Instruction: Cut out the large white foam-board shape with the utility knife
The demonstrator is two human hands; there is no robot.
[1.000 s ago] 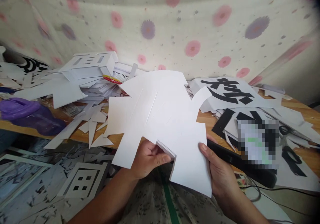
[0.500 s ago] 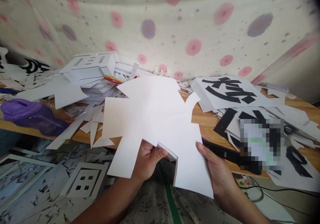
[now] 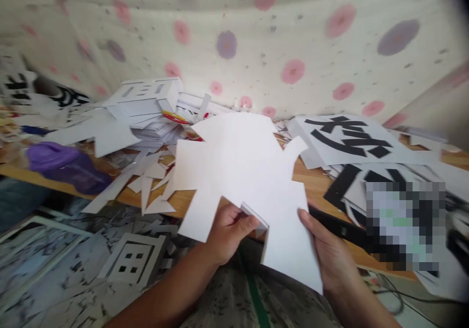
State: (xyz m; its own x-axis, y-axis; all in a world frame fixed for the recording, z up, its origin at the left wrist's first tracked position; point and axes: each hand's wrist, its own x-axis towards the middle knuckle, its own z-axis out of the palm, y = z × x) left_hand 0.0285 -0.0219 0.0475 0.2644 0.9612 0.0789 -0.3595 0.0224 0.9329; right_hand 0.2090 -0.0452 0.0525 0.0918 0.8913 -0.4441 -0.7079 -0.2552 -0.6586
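A large white cut-out sheet of card or foam board point(image 3: 242, 167), with notches and a curved tab at its upper right, is held up over my lap and the table's front edge. My left hand point(image 3: 232, 230) pinches the thick edge of its lower notch, thumb on top and the other fingers partly hidden beneath. At the lower right side of the sheet, my right hand point(image 3: 330, 255) grips the edge, thumb in front and fingers behind. Just beyond the right hand lies a black bar-like object point(image 3: 337, 225), partly covered by a blurred patch.
Several white offcuts point(image 3: 146, 181) and a purple bottle point(image 3: 69, 167) lie on the wooden table point(image 3: 313, 186) to the left. Stacked white boards point(image 3: 146, 98) stand behind. At right is a sheet with black characters point(image 3: 348, 137). Scraps and a white frame piece point(image 3: 134, 259) lie below left.
The view has shifted, so most things appear farther right. The cut-out sheet has tilted slightly, its lower left flap rising. Both hands keep their hold.
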